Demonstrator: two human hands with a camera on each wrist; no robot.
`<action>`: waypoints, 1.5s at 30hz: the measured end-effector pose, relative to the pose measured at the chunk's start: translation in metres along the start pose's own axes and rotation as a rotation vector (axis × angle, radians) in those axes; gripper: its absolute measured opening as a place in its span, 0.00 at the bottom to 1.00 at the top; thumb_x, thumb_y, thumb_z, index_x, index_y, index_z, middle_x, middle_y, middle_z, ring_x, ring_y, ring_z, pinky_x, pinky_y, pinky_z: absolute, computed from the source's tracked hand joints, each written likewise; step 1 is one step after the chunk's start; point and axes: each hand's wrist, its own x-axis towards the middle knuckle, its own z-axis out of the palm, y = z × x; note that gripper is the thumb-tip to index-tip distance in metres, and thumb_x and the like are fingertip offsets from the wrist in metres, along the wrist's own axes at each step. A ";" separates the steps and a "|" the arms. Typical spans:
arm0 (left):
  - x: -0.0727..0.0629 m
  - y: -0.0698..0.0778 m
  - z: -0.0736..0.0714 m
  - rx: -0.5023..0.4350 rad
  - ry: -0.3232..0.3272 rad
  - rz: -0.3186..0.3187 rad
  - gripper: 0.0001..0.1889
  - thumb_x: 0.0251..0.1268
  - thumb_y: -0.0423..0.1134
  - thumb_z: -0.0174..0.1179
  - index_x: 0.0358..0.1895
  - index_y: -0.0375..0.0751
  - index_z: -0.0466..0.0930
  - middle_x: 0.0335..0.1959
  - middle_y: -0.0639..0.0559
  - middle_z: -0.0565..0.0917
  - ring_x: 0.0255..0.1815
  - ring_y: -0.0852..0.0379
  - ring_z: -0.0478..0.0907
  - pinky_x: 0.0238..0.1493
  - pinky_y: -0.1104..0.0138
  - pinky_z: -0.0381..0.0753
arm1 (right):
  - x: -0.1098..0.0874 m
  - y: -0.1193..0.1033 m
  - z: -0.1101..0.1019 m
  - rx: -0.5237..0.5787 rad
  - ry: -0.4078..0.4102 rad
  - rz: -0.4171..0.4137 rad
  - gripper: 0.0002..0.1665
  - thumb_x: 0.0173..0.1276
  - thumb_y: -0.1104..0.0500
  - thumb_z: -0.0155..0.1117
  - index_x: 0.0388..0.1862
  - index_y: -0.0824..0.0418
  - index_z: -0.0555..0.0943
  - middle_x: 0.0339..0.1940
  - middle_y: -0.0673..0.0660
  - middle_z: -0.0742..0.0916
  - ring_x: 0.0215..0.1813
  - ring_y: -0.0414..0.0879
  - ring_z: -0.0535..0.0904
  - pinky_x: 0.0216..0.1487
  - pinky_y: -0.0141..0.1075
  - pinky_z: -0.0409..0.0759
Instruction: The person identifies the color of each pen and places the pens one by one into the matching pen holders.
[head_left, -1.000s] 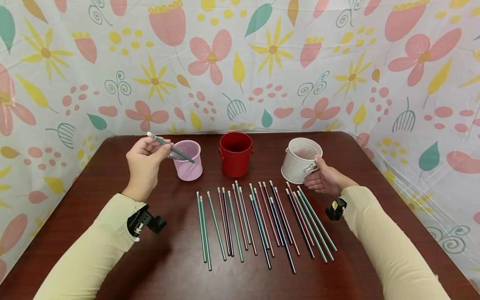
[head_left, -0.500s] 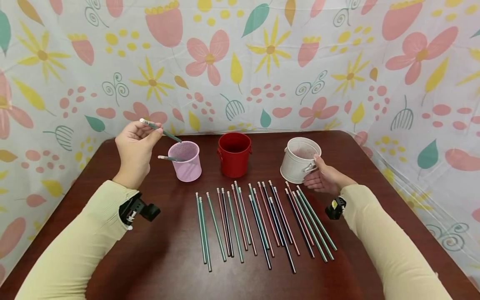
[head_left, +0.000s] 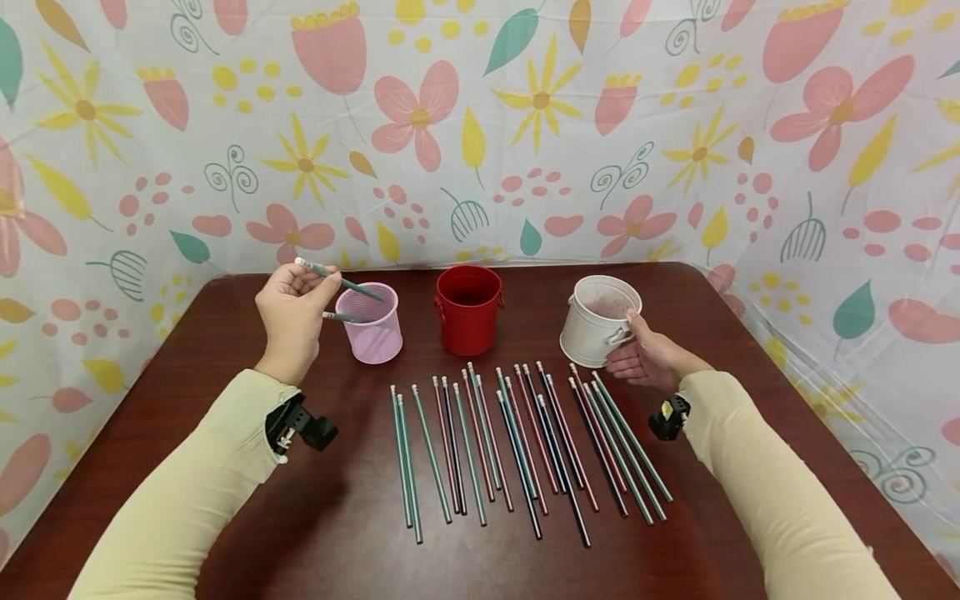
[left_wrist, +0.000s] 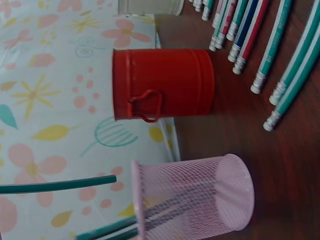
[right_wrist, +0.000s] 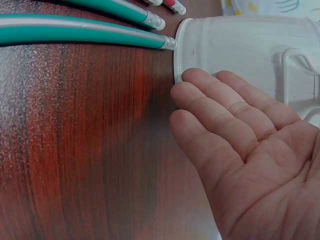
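Observation:
A green pencil (head_left: pixel 360 288) with a white eraser is pinched between the thumb and fingers of my left hand (head_left: pixel 291 312). It slants with its eraser end up and left, its lower end over the mouth of the pink mesh cup (head_left: pixel 375 340). Another green pencil (head_left: pixel 341 317) leans out of that cup, and the left wrist view shows more than one pencil through the mesh. My right hand (head_left: pixel 652 354) rests against a white bucket (head_left: pixel 588 333), thumb by its rim and handle. In the right wrist view the other fingers (right_wrist: pixel 215 112) lie nearly straight along its side.
Between cup and white bucket stands a red bucket (head_left: pixel 470 321) with side handles. Several green, red and dark blue pencils (head_left: pixel 431 454) lie in a spread row on the brown table (head_left: pixel 315 533), erasers toward the containers. A floral cloth (head_left: pixel 480 200) hangs behind.
My left hand has drawn back left and up with the green pencil, then moved right again so its lower end is over the cup mouth. The right hand has stayed at the white bucket.

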 end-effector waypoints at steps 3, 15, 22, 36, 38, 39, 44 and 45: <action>0.000 -0.006 -0.003 0.024 0.016 -0.016 0.14 0.52 0.16 0.62 0.25 0.41 0.78 0.24 0.56 0.84 0.28 0.64 0.80 0.35 0.76 0.78 | 0.000 0.000 -0.001 0.001 -0.009 -0.003 0.66 0.63 0.25 0.09 0.66 0.86 0.52 0.67 0.81 0.62 0.69 0.69 0.59 0.70 0.58 0.52; -0.015 -0.020 -0.004 0.014 -0.077 0.024 0.17 0.49 0.13 0.60 0.27 0.41 0.79 0.25 0.58 0.84 0.28 0.66 0.81 0.32 0.77 0.78 | -0.002 -0.004 0.000 -0.002 -0.020 -0.013 0.66 0.63 0.25 0.08 0.66 0.87 0.51 0.67 0.81 0.60 0.70 0.70 0.56 0.70 0.58 0.51; -0.015 -0.032 -0.013 0.065 -0.045 -0.058 0.16 0.50 0.14 0.61 0.25 0.42 0.77 0.23 0.58 0.83 0.29 0.67 0.81 0.33 0.78 0.79 | 0.000 -0.003 0.003 0.002 0.002 -0.005 0.66 0.63 0.25 0.09 0.65 0.87 0.53 0.65 0.80 0.65 0.66 0.65 0.67 0.70 0.57 0.52; -0.010 -0.046 -0.033 0.028 0.027 -0.209 0.13 0.53 0.17 0.60 0.27 0.40 0.82 0.23 0.57 0.85 0.31 0.64 0.83 0.39 0.74 0.81 | 0.000 -0.003 0.003 0.005 0.005 -0.009 0.66 0.63 0.25 0.10 0.65 0.87 0.52 0.66 0.80 0.65 0.66 0.65 0.67 0.70 0.57 0.53; -0.009 -0.048 -0.037 0.003 0.047 -0.232 0.13 0.55 0.18 0.61 0.27 0.42 0.82 0.24 0.57 0.85 0.31 0.64 0.84 0.37 0.74 0.81 | 0.000 -0.003 0.004 0.004 0.006 -0.007 0.67 0.63 0.24 0.10 0.65 0.86 0.52 0.66 0.80 0.65 0.66 0.65 0.67 0.70 0.57 0.53; -0.008 -0.049 -0.038 -0.005 0.056 -0.242 0.12 0.55 0.19 0.61 0.27 0.42 0.82 0.24 0.56 0.85 0.31 0.64 0.83 0.35 0.74 0.81 | 0.000 -0.003 0.005 0.006 0.006 -0.005 0.66 0.63 0.24 0.10 0.66 0.86 0.52 0.66 0.80 0.64 0.66 0.65 0.67 0.70 0.57 0.52; -0.006 -0.052 -0.042 0.042 0.084 -0.279 0.07 0.56 0.21 0.62 0.29 0.37 0.81 0.23 0.59 0.84 0.27 0.67 0.82 0.31 0.76 0.81 | 0.000 -0.001 0.003 0.004 0.006 -0.005 0.66 0.63 0.25 0.09 0.66 0.87 0.52 0.66 0.81 0.62 0.67 0.66 0.64 0.70 0.57 0.52; -0.006 -0.052 -0.043 0.056 0.090 -0.285 0.06 0.56 0.21 0.62 0.30 0.35 0.81 0.22 0.59 0.84 0.26 0.68 0.81 0.31 0.76 0.81 | 0.000 0.000 0.003 0.003 0.006 -0.007 0.66 0.63 0.25 0.09 0.66 0.87 0.52 0.66 0.81 0.62 0.67 0.66 0.64 0.70 0.57 0.53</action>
